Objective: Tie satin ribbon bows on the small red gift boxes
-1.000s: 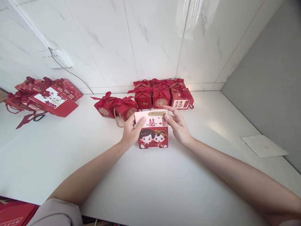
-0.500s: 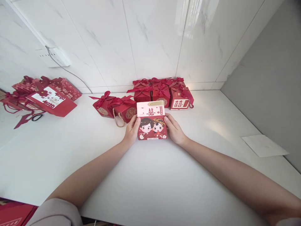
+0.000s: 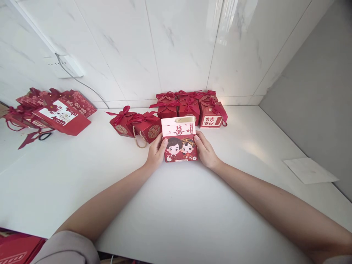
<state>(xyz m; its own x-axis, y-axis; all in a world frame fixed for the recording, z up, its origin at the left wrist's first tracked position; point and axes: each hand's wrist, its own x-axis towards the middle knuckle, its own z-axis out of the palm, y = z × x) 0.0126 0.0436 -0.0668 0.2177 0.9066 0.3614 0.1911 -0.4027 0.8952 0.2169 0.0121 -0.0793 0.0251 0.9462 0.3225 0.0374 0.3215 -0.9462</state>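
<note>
Between my two hands is a red and white gift box (image 3: 181, 148) with two cartoon figures on its front and a pale gold strip at its top. My left hand (image 3: 156, 152) grips its left side, thumb on the front edge. On the opposite side my right hand (image 3: 205, 150) holds it the same way, fingers partly hidden behind. Just beyond the box, two red gift boxes (image 3: 148, 129) with ribbon bows stand to the left, a twisted rope handle (image 3: 139, 138) hanging between them. Several more ribboned red boxes (image 3: 189, 108) are grouped against the wall.
At the far left lies a pile of red gift bags and boxes (image 3: 74, 126) with a dark ring (image 3: 45, 136) beside it. A white paper sheet (image 3: 310, 170) is at the right edge of the white table (image 3: 176, 212). A cable (image 3: 82, 85) runs down from the wall socket.
Both hands and the gift box have shifted very slightly to the right in view. The whole scene has moved a little the same way. The grip is unchanged.
</note>
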